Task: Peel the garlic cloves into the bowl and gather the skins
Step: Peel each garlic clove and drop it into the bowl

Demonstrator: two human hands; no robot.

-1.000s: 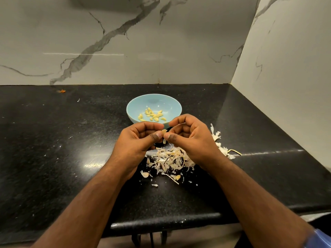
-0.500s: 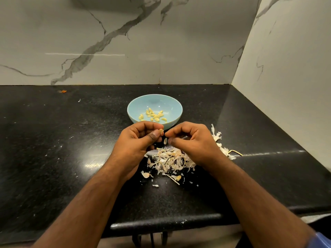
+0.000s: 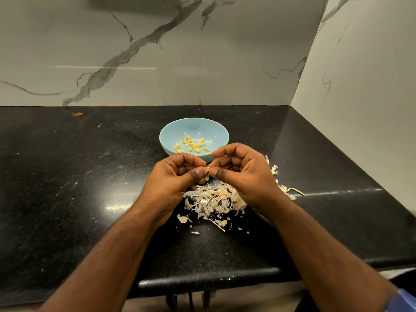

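A pale blue bowl (image 3: 194, 129) sits on the black stone counter (image 3: 67, 176) before us, near the marble back wall (image 3: 135, 52), holding a small scatter of peeled garlic cloves (image 3: 191, 145) on its floor. Just in front of the bowl, on our side, lies a loose heap of papery garlic skins (image 3: 213, 200), with stray flakes spread toward the counter's front edge and more white skins (image 3: 275, 171) trailing off behind our right wrist. A small orange scrap (image 3: 77, 113) rests far off at the left, close to the wall. Our two forearms reach in from the bottom and partly cover the heap; our right hand also hides a sliver of the bowl's near rim. Above the skins, our left hand (image 3: 173, 176) and right hand (image 3: 243, 172) meet fingertip to fingertip, both with fingers curled in. Between them is one garlic clove (image 3: 207, 171), pinched by the left thumb and fingers, while the right thumb and forefinger nip at it from the other side. A strip of skin hangs down from the clove.
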